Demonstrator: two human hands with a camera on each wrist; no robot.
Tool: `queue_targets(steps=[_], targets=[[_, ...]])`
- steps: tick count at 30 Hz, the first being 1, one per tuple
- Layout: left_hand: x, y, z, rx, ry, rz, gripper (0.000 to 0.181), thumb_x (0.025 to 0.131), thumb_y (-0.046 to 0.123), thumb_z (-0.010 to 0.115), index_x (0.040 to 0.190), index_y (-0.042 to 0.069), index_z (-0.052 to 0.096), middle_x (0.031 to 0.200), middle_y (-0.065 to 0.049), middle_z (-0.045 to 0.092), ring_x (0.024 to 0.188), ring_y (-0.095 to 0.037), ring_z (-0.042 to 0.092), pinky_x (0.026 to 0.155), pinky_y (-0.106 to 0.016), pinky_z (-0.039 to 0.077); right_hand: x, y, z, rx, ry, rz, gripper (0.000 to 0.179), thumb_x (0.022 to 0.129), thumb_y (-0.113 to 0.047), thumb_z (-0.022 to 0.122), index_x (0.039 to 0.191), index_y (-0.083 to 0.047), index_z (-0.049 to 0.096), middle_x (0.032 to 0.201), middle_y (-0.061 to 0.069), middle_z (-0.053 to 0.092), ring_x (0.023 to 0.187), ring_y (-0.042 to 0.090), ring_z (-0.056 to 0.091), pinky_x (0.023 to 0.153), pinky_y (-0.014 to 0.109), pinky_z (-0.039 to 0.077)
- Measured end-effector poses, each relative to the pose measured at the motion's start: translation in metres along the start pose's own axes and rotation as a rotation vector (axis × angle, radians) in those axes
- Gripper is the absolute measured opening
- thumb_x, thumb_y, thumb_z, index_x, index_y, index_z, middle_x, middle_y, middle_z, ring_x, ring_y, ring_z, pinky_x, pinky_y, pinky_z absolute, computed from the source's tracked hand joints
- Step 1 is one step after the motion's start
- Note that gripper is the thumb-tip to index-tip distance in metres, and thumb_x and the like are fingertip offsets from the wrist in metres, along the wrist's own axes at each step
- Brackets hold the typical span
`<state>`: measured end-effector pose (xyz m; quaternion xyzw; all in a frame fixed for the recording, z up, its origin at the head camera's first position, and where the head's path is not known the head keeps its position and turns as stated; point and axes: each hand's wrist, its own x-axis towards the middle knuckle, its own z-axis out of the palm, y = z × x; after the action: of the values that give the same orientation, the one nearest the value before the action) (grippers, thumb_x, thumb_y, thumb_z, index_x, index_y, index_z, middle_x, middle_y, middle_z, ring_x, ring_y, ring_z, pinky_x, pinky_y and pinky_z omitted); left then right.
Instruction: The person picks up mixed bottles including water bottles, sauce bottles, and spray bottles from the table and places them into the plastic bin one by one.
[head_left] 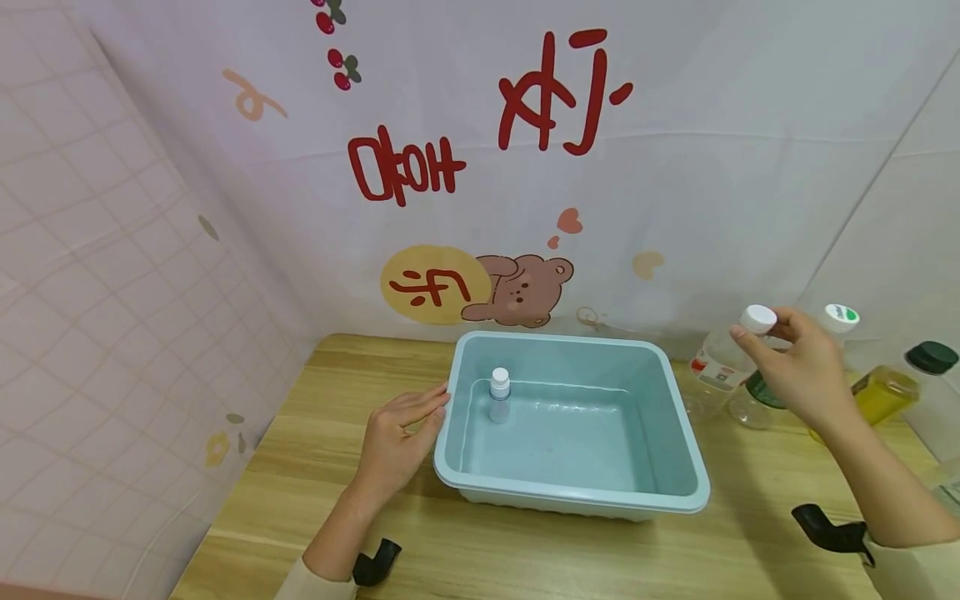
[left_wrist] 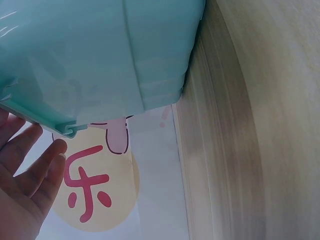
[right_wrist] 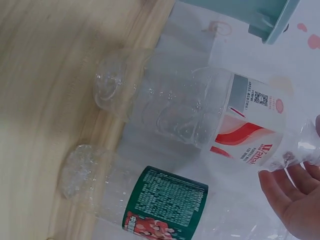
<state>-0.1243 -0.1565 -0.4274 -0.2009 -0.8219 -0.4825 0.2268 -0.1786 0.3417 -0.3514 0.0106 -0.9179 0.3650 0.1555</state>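
Observation:
A light blue plastic basin [head_left: 570, 495] stands on the wooden table, with a small clear bottle with a white cap [head_left: 499, 396] upright inside it near the left wall. My left hand [head_left: 401, 437] touches the basin's left rim with fairly straight fingertips; the left wrist view shows the fingers [left_wrist: 22, 145] at the rim's edge. At the right, my right hand [head_left: 806, 367] holds a clear plastic bottle [right_wrist: 175, 105] at its white-capped top, between thumb and fingers. This bottle has a red and white label and looks empty. Whether its base touches the table cannot be told.
Beside the held bottle stands a clear bottle with a green label [right_wrist: 165, 202]. Farther right is a bottle of yellow liquid with a dark green cap [head_left: 888, 392]. A printed cloth [head_left: 675, 192] hangs behind the table.

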Motion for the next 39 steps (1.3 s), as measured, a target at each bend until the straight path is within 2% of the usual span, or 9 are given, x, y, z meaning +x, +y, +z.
queue_targets(steps=[1,6,8,10,20,24,27,33,39], targets=[[0.000,0.000,0.000,0.000,0.001,-0.001,0.025,0.094,0.001,0.074,0.118,0.005,0.080,0.126,-0.009,0.074,0.114,-0.024,0.072,0.091,-0.047,0.061,0.000,-0.001,-0.001,0.001,0.000,0.002,0.056,0.104,-0.034,0.068,0.137,0.009,0.054,0.131,0.029,0.059,0.099,-0.012,0.044,0.069,0.000,0.042],[0.000,0.000,0.000,0.001,0.002,-0.003,0.025,0.093,0.001,0.075,0.117,0.005,0.080,0.126,-0.010,0.074,0.114,-0.024,0.072,0.092,-0.048,0.060,-0.001,-0.007,-0.005,0.002,-0.001,0.011,0.061,0.103,-0.037,0.067,0.141,0.009,0.052,0.132,0.029,0.058,0.104,0.001,0.054,0.067,0.001,0.043],[0.000,0.000,0.000,0.003,0.004,-0.001,0.025,0.093,0.000,0.075,0.117,0.005,0.080,0.125,-0.010,0.074,0.114,-0.024,0.072,0.092,-0.048,0.060,-0.001,-0.010,-0.008,0.003,0.004,0.006,0.062,0.103,-0.038,0.067,0.141,0.009,0.052,0.132,0.027,0.058,0.103,-0.003,0.054,0.068,-0.001,0.042],[0.000,0.000,0.000,0.006,0.004,-0.001,0.025,0.093,0.001,0.075,0.117,0.005,0.080,0.126,-0.009,0.074,0.114,-0.024,0.072,0.092,-0.049,0.060,-0.001,-0.013,-0.011,0.004,0.017,-0.006,0.060,0.103,-0.036,0.068,0.139,0.009,0.053,0.130,0.023,0.058,0.096,-0.016,0.044,0.071,-0.002,0.042],[0.000,0.002,0.000,0.015,0.014,-0.004,0.025,0.092,0.001,0.076,0.117,0.005,0.080,0.126,-0.005,0.074,0.114,-0.024,0.072,0.091,-0.049,0.061,0.000,-0.032,-0.024,-0.001,0.061,-0.036,0.056,0.100,-0.030,0.074,0.136,0.008,0.057,0.123,0.012,0.060,0.087,-0.023,0.048,0.068,0.000,0.045],[0.001,0.002,0.000,0.013,0.013,-0.002,0.025,0.093,0.001,0.076,0.117,0.005,0.080,0.126,-0.005,0.074,0.114,-0.024,0.072,0.092,-0.049,0.060,0.000,-0.039,-0.031,-0.019,0.066,-0.020,0.059,0.099,-0.032,0.074,0.138,0.007,0.055,0.123,0.015,0.060,0.083,-0.025,0.047,0.066,0.000,0.044],[0.000,0.002,0.000,0.013,0.010,-0.003,0.025,0.092,0.001,0.076,0.117,0.005,0.080,0.125,-0.007,0.074,0.114,-0.024,0.072,0.091,-0.049,0.061,0.000,-0.043,-0.035,-0.041,0.071,-0.018,0.060,0.100,-0.032,0.074,0.139,0.009,0.054,0.128,0.025,0.061,0.083,-0.026,0.044,0.066,-0.002,0.041],[0.000,0.001,-0.001,0.015,0.001,-0.002,0.026,0.093,0.001,0.075,0.118,0.006,0.080,0.126,-0.007,0.074,0.114,-0.024,0.072,0.092,-0.049,0.060,0.000,-0.054,-0.043,-0.063,0.083,-0.012,0.062,0.102,-0.032,0.070,0.142,0.012,0.051,0.132,0.034,0.057,0.080,-0.029,0.042,0.063,-0.002,0.039],[0.000,0.000,-0.001,0.007,0.008,0.008,0.025,0.094,0.001,0.074,0.118,0.005,0.080,0.126,-0.006,0.074,0.114,-0.025,0.072,0.092,-0.049,0.060,0.002,-0.067,-0.051,-0.075,0.110,-0.008,0.063,0.102,-0.033,0.069,0.143,0.011,0.051,0.135,0.028,0.056,0.081,-0.027,0.041,0.066,-0.004,0.036]])
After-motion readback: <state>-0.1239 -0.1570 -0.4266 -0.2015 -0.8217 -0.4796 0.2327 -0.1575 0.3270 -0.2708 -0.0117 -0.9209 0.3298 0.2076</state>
